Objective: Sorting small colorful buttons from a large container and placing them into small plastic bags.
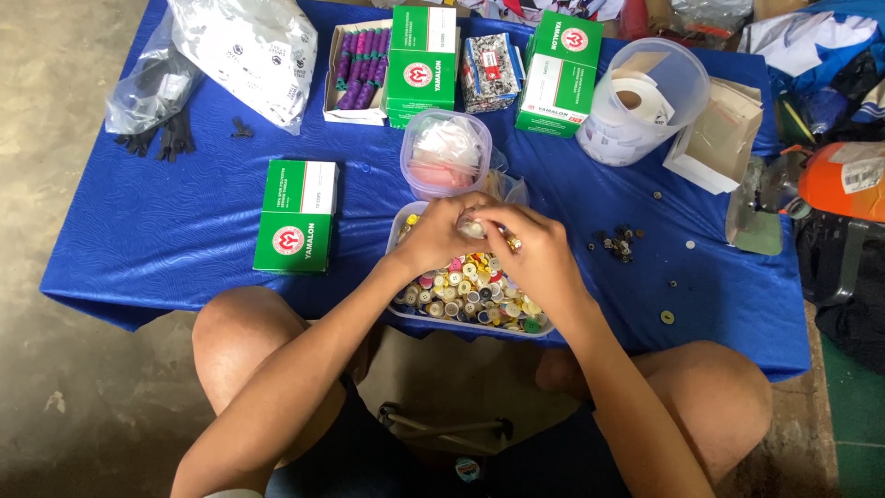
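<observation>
My left hand (441,238) and my right hand (530,249) meet over a clear plastic tray (399,231) filled with several mixed coloured buttons (470,293). Both hands pinch something small and pale (473,227) between the fingertips; what it is cannot be made out. A ring shows on a finger of my right hand. The tray sits at the near edge of a low table covered in blue cloth (166,231), in front of my knees.
A green and white box (297,216) lies to the left. Behind the tray stands a clear lidded tub (445,152). Further back are green boxes (422,63), a box of purple items (359,66), a round tub with tape rolls (643,100). Loose dark buttons (616,243) lie right.
</observation>
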